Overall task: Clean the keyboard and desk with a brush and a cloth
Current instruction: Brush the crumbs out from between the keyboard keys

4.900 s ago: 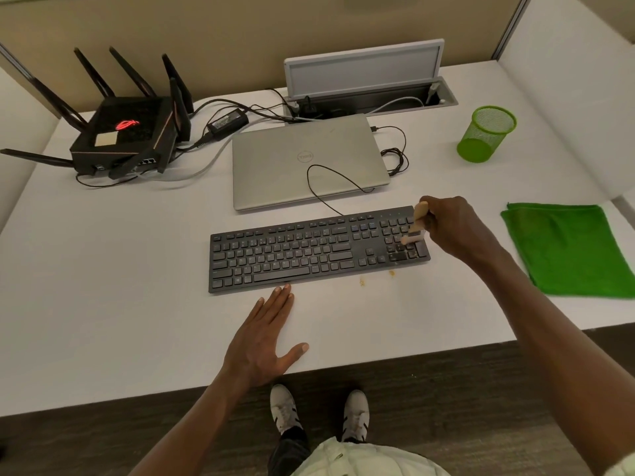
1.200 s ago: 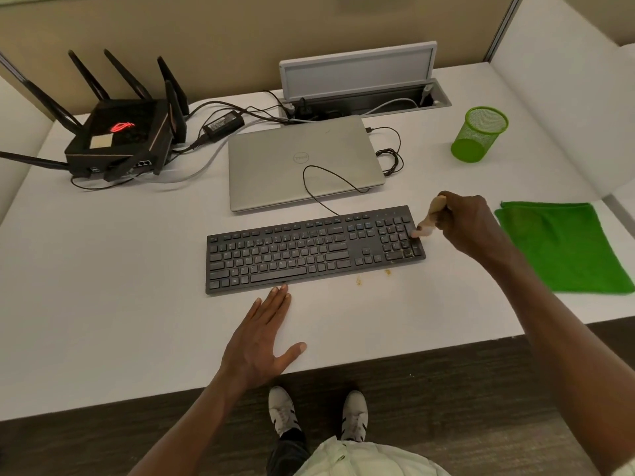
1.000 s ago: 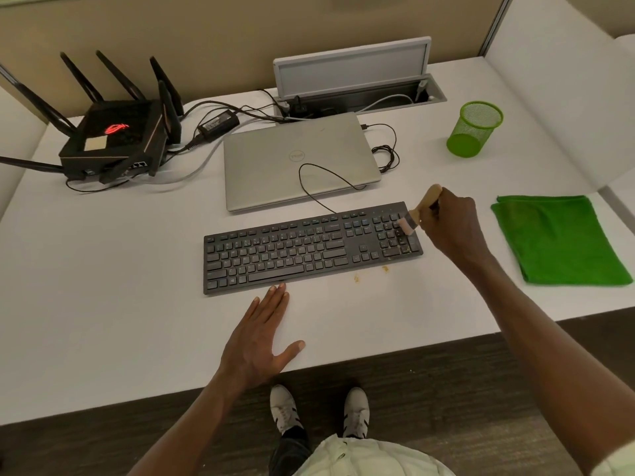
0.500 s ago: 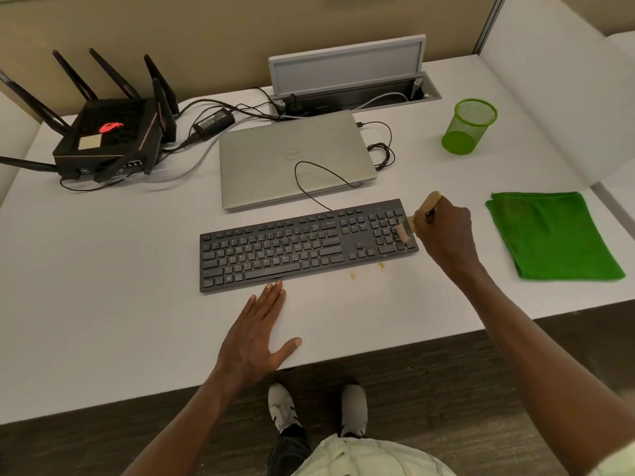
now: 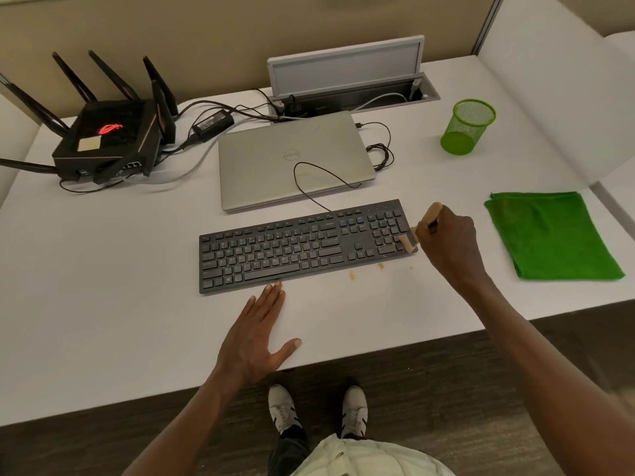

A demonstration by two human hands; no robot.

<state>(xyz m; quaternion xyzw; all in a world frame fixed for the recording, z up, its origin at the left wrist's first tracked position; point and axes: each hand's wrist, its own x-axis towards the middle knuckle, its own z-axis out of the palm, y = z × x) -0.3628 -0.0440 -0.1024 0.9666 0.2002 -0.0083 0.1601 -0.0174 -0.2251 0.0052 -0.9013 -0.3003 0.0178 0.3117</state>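
Right hand: the right hand (image 5: pixel 446 249) has its grip closed round the wooden handle of a small brush (image 5: pixel 421 228), fingers curled over it at the right end of the keyboard.
Brush: tilted, handle end up and away, pale bristles down on the lower right corner of the number pad.
Left hand: the left hand (image 5: pixel 256 338) lies flat on the bench (image 5: pixel 103 286), grip released, fingers straight and together, thumb spread to the right; the fingertips reach the keyboard's near edge below the space bar, and whether they touch it cannot be told.
Keyboard: the black keyboard (image 5: pixel 299 247) lies slightly askew across the middle of the bench, its thin cable looping back over the laptop lid.
Crumbs: a few brown crumbs (image 5: pixel 366 271) sit on the bench just in front of the keyboard's right part.
Cloth: a folded green cloth (image 5: pixel 549 235) lies flat near the right edge of the bench, apart from the right hand.
Laptop: a closed silver laptop (image 5: pixel 292 159) sits just behind the keyboard.
Cup: a green mesh cup (image 5: pixel 467 127) stands upright at the far right.
Router: a black router (image 5: pixel 106 139) with antennas sits at the far left, cables running toward an open cable box (image 5: pixel 350 80) at the back.
Person: white shoes (image 5: pixel 316 407) show on the floor below the bench edge.
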